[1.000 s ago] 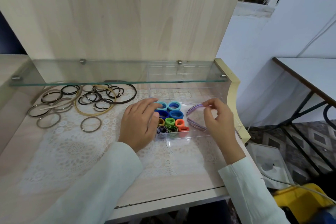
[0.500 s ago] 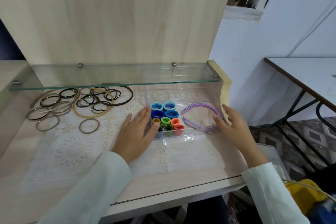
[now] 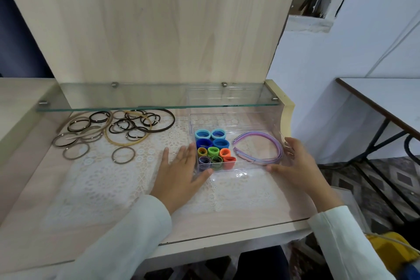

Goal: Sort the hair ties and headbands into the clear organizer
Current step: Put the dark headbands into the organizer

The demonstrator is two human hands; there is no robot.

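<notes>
The clear organizer (image 3: 236, 120) stands on the lace mat under the glass shelf. Its left part holds several coloured hair ties (image 3: 212, 149) standing in rows. Purple headbands (image 3: 261, 135) lie in its right part. My left hand (image 3: 179, 174) lies flat against the organizer's left front corner, thumb along the front wall. My right hand (image 3: 294, 162) cups the right front corner with straight fingers. A heap of black and brown hair ties and thin headbands (image 3: 113, 129) lies on the mat to the left.
A glass shelf (image 3: 156, 98) hangs low over the back of the desk. A wooden panel rises behind it. The desk's front edge (image 3: 227, 232) is near my sleeves. A second table (image 3: 386, 98) stands at the right.
My right hand let go of the purple headbands, which now lie in the organizer, and moved to its right front corner. My left hand slid to the left front corner.
</notes>
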